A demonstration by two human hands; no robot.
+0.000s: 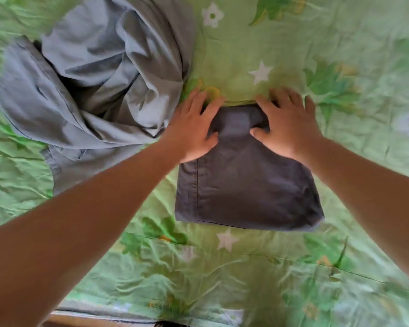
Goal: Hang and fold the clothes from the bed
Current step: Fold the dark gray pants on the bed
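A dark grey garment [246, 185] lies folded into a rough square on the green bed cover, near the middle. My left hand [194, 128] rests flat on its far left corner, fingers spread and reaching past the edge onto the cover. My right hand [286, 123] lies flat on the far right corner in the same way. Between the two thumbs the far edge of the cloth is bunched into a small ridge. A light blue-grey garment [92, 86] lies crumpled in a heap to the left, just beside my left hand.
The green flower-and-star bed cover [340, 67] fills the view, wrinkled all over. The near edge of the bed [128, 315] shows at the bottom, with a strip of brown floor or frame below it.
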